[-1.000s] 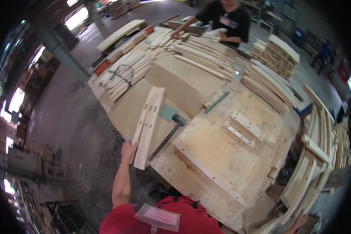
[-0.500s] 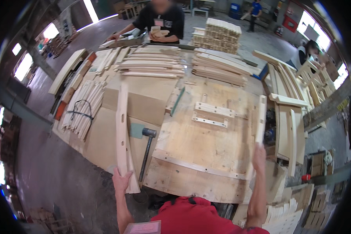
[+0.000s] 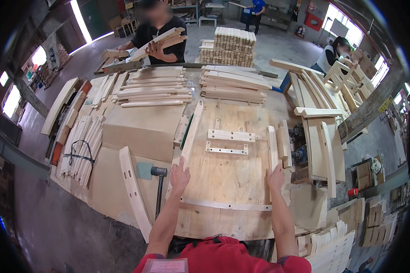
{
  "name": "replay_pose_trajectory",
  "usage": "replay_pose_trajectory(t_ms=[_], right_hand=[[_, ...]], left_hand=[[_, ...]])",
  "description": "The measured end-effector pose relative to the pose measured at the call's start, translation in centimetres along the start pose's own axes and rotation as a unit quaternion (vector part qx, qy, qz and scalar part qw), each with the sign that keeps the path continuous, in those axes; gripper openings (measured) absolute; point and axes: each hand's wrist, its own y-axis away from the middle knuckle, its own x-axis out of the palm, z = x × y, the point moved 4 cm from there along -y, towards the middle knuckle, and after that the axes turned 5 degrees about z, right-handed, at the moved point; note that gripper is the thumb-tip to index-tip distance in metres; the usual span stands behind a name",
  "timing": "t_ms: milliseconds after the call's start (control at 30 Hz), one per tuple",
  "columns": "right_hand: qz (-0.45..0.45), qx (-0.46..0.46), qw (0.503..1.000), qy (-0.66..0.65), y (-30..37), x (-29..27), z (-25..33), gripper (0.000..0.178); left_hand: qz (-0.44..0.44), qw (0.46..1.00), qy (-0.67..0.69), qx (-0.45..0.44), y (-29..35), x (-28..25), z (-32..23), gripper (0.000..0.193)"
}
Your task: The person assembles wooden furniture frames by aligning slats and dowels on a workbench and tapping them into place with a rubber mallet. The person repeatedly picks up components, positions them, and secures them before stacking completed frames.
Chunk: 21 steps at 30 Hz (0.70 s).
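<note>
My left hand (image 3: 179, 176) is closed around a long pale wooden leg (image 3: 194, 128), which slants along the left side of a plywood board (image 3: 223, 182). A second wooden leg (image 3: 272, 143) stretches away from me near the board's right side, with my right hand (image 3: 275, 176) gripping its near part. Between the two legs, a small frame of wooden blocks (image 3: 231, 136) is fixed on the board. Across the board's near part runs a wooden strip (image 3: 225, 205). Another leg with slots (image 3: 133, 191) lies on the cardboard to the left, beside a black-headed mallet (image 3: 159, 172).
Stacks of wooden slats (image 3: 152, 86) and rails (image 3: 234, 84) line the far side. A strapped bundle of sticks (image 3: 81, 150) lies left. Across the table a person (image 3: 161, 41) holds wooden pieces. Right of the board stands a side bench (image 3: 313, 136) with long parts.
My left hand has brought one leg rightward onto the board, while another stays on the cardboard. My right hand has shifted its leg inward to the left. The person opposite has raised wooden pieces.
</note>
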Motion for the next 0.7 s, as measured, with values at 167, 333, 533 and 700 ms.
replay_pose_trajectory(t_ms=[167,333,533,700], right_hand=[[0.025,0.026,0.999,0.036,1.3,0.2,-0.8,0.078],[-0.121,-0.179,0.976,-0.042,-7.0,0.4,7.4,0.077],[-0.163,-0.381,0.908,-0.069,-32.3,0.3,26.0,0.073],[-0.117,-0.366,0.919,0.087,-45.9,2.8,34.7,0.073]], left_hand=[[-0.064,0.992,-0.085,0.066,-1.2,1.3,2.4,0.064],[-0.037,0.994,-0.098,0.033,-4.8,1.7,2.3,0.062],[-0.067,0.985,-0.133,0.087,-6.5,3.3,1.8,0.063],[-0.091,0.983,-0.105,0.118,-9.0,5.2,1.5,0.070]])
